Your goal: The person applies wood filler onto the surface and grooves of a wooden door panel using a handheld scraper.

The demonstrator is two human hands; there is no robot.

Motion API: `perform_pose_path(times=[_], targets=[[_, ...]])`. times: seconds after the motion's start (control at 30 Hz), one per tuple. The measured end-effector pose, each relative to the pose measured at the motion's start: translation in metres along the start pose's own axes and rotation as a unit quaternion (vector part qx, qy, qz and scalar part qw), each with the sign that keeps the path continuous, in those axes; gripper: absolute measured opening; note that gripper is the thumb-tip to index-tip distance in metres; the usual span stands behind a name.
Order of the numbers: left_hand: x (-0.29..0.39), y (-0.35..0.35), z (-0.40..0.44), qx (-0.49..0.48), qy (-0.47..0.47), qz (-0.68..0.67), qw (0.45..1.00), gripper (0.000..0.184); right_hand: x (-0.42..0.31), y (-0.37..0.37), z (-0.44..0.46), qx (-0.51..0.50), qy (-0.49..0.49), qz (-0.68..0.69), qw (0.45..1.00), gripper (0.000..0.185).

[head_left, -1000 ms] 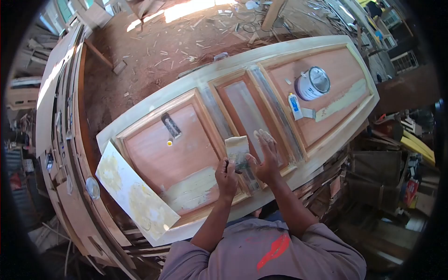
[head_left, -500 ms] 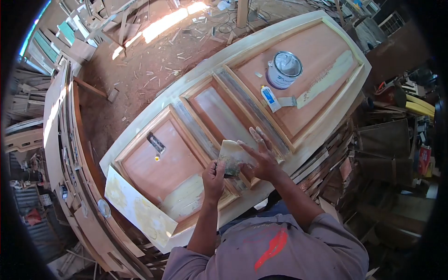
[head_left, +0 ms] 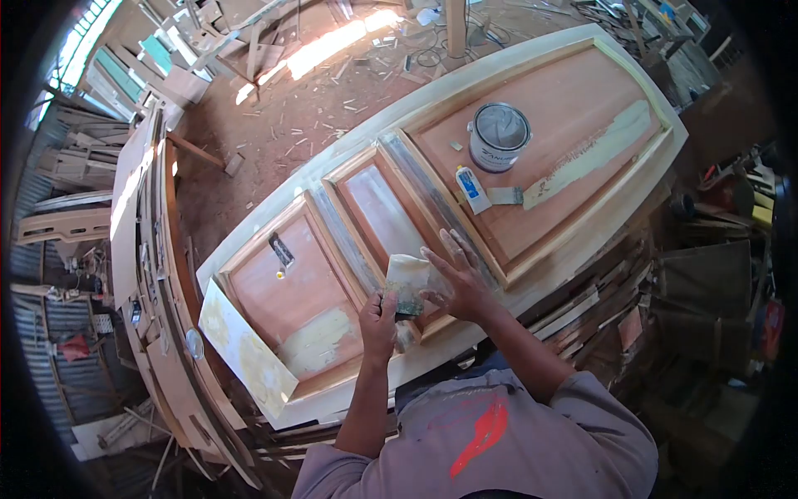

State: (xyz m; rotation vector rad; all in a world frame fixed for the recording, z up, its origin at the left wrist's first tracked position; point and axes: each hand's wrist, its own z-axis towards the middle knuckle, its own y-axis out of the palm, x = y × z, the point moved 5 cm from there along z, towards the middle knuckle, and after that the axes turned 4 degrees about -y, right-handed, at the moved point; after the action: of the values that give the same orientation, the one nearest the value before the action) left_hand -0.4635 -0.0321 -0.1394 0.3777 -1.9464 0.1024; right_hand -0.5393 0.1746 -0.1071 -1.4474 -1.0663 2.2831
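My left hand (head_left: 378,323) is closed around the dark, stained end of a flat putty spreader (head_left: 409,273), whose other end is cream coloured. Beside it, my right hand (head_left: 462,284) has its fingers stretched out and spread, its thumb side close to the spreader; whether they touch I cannot tell. Both hands are above a panelled wooden door (head_left: 532,226) with a curved end. Pale filler (head_left: 314,343) is smeared on its left panel, and another filler strip (head_left: 594,154) runs along the right panel.
An open can (head_left: 492,158), a white-and-blue tube (head_left: 472,190) and a small flat scraper (head_left: 505,195) lie on the right panel. On the left panel is a dark scraper (head_left: 282,249). A stained white board (head_left: 241,353) covers the door's left end. Stacked boards (head_left: 158,333) stand left.
The view has shifted, so the door and surroundings appear moved slightly. The left hand still grips the spreader, and the right hand stays beside it with fingers spread.
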Motion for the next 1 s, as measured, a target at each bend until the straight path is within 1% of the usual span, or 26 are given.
perform_pose_path(times=[0.1,0.2,0.3,0.4,0.5,0.6,0.7,0.73,0.83,0.93,1.0], targets=[[0.006,0.017,-0.016,0.009,-0.013,0.005,1.000,0.025,0.003,-0.027,0.005,-0.038,-0.030,0.025,0.999,0.084],[0.024,0.045,-0.035,0.040,-0.010,-0.005,0.999,0.025,0.010,-0.048,0.006,-0.057,-0.078,0.041,0.994,0.086],[0.041,0.070,-0.051,0.089,0.008,0.028,0.996,0.025,0.014,-0.067,0.008,-0.079,-0.082,0.057,0.992,0.085],[0.037,0.076,-0.054,0.122,0.056,0.089,0.987,0.024,0.014,-0.069,0.011,-0.075,-0.053,0.049,0.995,0.083],[0.051,0.086,-0.059,0.157,0.079,0.094,0.980,0.021,0.004,-0.065,0.012,-0.055,-0.031,0.050,0.997,0.084],[0.068,0.090,-0.060,0.204,0.087,0.128,0.967,0.020,-0.015,-0.061,0.016,-0.046,-0.009,0.093,0.995,0.082],[0.063,0.082,-0.049,0.211,0.142,0.118,0.960,0.019,-0.033,-0.054,0.023,-0.031,-0.012,0.103,0.994,0.084],[0.073,0.084,-0.051,0.226,0.170,0.147,0.948,0.022,-0.038,-0.051,0.026,-0.032,-0.005,0.111,0.993,0.085],[0.062,0.071,-0.042,0.214,0.190,0.109,0.952,0.025,-0.050,-0.040,0.032,-0.040,0.014,0.115,0.992,0.088],[0.056,0.055,-0.035,0.209,0.211,0.130,0.946,0.027,-0.061,-0.028,0.041,-0.045,0.021,0.092,0.995,0.089],[0.057,0.046,-0.031,0.200,0.195,0.123,0.952,0.023,-0.068,-0.020,0.043,-0.038,0.024,0.077,0.996,0.090]])
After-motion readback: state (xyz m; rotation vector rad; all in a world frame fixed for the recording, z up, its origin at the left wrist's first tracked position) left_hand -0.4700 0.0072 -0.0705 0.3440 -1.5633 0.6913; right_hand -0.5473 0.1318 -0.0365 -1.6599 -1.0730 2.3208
